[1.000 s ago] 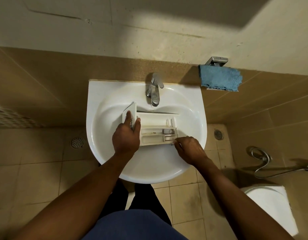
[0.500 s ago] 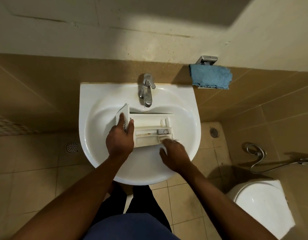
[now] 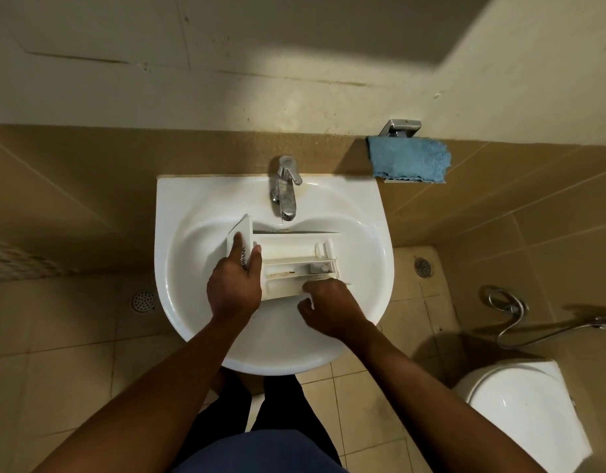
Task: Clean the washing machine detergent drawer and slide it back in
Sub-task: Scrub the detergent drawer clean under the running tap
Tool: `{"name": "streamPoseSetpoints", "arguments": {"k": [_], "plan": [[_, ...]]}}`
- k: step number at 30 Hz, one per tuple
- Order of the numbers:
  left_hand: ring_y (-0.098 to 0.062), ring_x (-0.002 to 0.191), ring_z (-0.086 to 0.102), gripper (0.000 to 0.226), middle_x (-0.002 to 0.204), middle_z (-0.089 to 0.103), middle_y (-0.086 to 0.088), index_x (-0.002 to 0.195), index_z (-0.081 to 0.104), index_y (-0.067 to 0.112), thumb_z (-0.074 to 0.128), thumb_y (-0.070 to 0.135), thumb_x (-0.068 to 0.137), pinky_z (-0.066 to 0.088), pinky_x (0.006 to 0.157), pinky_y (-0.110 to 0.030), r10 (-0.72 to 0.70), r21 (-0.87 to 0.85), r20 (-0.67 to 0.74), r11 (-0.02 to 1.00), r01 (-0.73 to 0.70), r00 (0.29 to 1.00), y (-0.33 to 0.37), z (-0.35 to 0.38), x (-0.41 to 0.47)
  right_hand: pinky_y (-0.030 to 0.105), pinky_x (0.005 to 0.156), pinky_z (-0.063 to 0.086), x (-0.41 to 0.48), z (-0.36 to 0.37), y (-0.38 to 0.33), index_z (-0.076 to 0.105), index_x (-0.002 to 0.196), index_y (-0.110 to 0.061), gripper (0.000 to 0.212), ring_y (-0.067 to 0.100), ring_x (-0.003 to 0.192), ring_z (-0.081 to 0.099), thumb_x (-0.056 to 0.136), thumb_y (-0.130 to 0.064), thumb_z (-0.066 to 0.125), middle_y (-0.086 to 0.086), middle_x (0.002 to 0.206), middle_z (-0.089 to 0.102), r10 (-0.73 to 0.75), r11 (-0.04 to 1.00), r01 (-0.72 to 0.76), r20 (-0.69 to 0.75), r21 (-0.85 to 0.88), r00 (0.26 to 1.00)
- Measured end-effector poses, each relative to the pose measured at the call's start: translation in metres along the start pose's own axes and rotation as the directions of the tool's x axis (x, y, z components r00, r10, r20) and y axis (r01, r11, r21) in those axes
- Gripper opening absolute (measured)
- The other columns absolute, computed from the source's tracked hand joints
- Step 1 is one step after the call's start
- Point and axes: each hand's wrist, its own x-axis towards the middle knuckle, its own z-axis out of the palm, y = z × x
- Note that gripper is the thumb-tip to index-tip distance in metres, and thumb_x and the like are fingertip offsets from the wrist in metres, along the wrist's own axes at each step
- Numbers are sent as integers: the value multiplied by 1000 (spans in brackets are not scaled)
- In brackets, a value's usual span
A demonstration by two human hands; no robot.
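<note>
Right hand (image 3: 328,307) had slid left along the drawer (image 3: 287,249), fingers curled, hold unclear; left hand (image 3: 235,288) gripped its front panel, steadying it over the sink (image 3: 178,203).

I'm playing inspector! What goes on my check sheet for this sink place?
Surface: white sink; the drawer lies across its bowl, near the tap.
Job's things: detergent drawer, with brownish grime in its compartments.
Clutter: nothing seen.
Grips: left hand grips the drawer's front panel. Right hand is curled at the drawer's near edge; what it holds is unclear.
Cables: nothing seen, only a metal spray hose beside the toilet.
Surroundings: blue cloth on a wall holder; tiled floor with drains.
</note>
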Motion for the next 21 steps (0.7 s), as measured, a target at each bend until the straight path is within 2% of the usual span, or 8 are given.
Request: {"name": "streamPoseSetpoints", "arguments": {"k": [5, 9, 11, 12, 14, 15, 18, 21], "plan": [[-34, 97, 71, 75, 102, 75, -15, 155, 44, 26, 30, 71, 97, 60, 86, -50, -6, -10, -5, 1000, 6, 1000, -1, -1, 0, 32, 85, 58, -12, -8, 35, 78, 114, -14, 29, 29, 87, 75, 90, -11, 63, 9, 104, 79, 126, 991, -126, -9, -39, 992], [-32, 91, 72, 73, 95, 75, -14, 154, 45, 26, 31, 71, 98, 61, 82, -48, 8, -7, -18, 1000, -8, 1000, -1, -2, 0, 26, 68, 51, 15, -12, 20, 74, 88, -12, 21, 28, 73, 71, 93, -22, 57, 6, 80, 74, 181, 974, -176, 21, -140, 983], [-32, 88, 72, 67, 92, 75, -14, 154, 46, 24, 39, 63, 101, 60, 80, -44, 16, -10, -21, 1000, -16, 1000, 1, -3, -1, 25, 65, 48, 42, -18, 3, 76, 81, -14, 21, 24, 72, 70, 91, -21, 59, 3, 76, 75, 253, 961, -243, -62, 135, 966], [-32, 87, 71, 64, 91, 75, -14, 154, 47, 23, 42, 59, 102, 60, 79, -43, 18, -7, -20, 1000, -18, 1000, 2, -4, -1, 27, 68, 54, 56, -21, -8, 79, 82, -14, 21, 21, 73, 72, 90, -17, 60, 2, 78, 77, 343, 862, -291, -55, 416, 938], [-31, 87, 71, 62, 91, 75, -14, 154, 46, 22, 43, 56, 103, 59, 78, -42, 25, 4, -11, 1000, -25, 1000, 3, -4, -1, 33, 68, 61, 87, -28, -26, 77, 85, -3, 22, 24, 70, 73, 91, -7, 56, 10, 82, 77, 542, 385, -363, 111, 848, 833], [-30, 88, 72, 63, 92, 75, -14, 154, 45, 22, 42, 57, 103, 59, 79, -42, 26, 5, -8, 1000, -26, 1000, 3, -4, -1, 36, 67, 60, 103, -29, -34, 73, 86, 4, 23, 28, 69, 71, 91, -3, 52, 18, 83, 75, 572, 130, -344, 213, 930, 792], [-28, 90, 72, 64, 97, 75, -13, 156, 42, 23, 39, 59, 103, 61, 81, -43, 20, 21, 1, 1000, -21, 1000, 4, -3, -1, 44, 87, 61, 142, -24, -37, 64, 112, 12, 34, 39, 94, 75, 99, -11, 44, 29, 107, 73, 448, -376, -259, 419, 890, 790], [-26, 93, 72, 64, 102, 75, -11, 157, 39, 25, 36, 59, 104, 60, 84, -41, 4, 51, 9, 999, -5, 1000, 4, -3, -2, 43, 87, 62, 158, -17, -34, 60, 126, 14, 48, 41, 112, 70, 104, -20, 35, 30, 122, 69, 320, -564, -261, 498, 783, 806]]}}
